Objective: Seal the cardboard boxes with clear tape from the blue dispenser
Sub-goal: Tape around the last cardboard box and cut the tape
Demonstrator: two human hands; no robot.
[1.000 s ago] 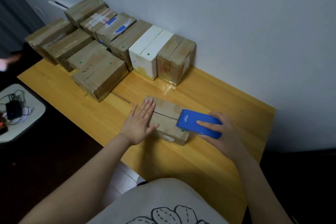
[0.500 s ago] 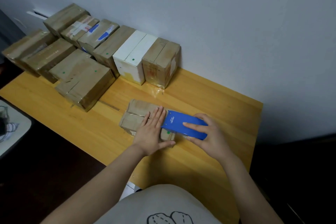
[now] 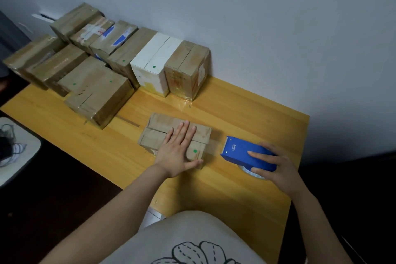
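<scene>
shirt (image 3: 188, 229): pale grey | print (image 3: 194, 253): black outlined lobes, dashed inner lines | left forearm (image 3: 120, 203), right forearm (image 3: 315, 216): bare

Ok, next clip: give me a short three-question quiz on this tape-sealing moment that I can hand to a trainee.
1. True or false: the blue dispenser sits on top of the small cardboard box.
2. What is the left hand doing? A) lying flat on the small cardboard box; B) gripping the blue dispenser; C) raised in the air.
3. Fill the gap: the ___ hand grips the blue dispenser.
Key: 1 false, it is off the box, to its right. 2 A. 3 right hand.
</scene>
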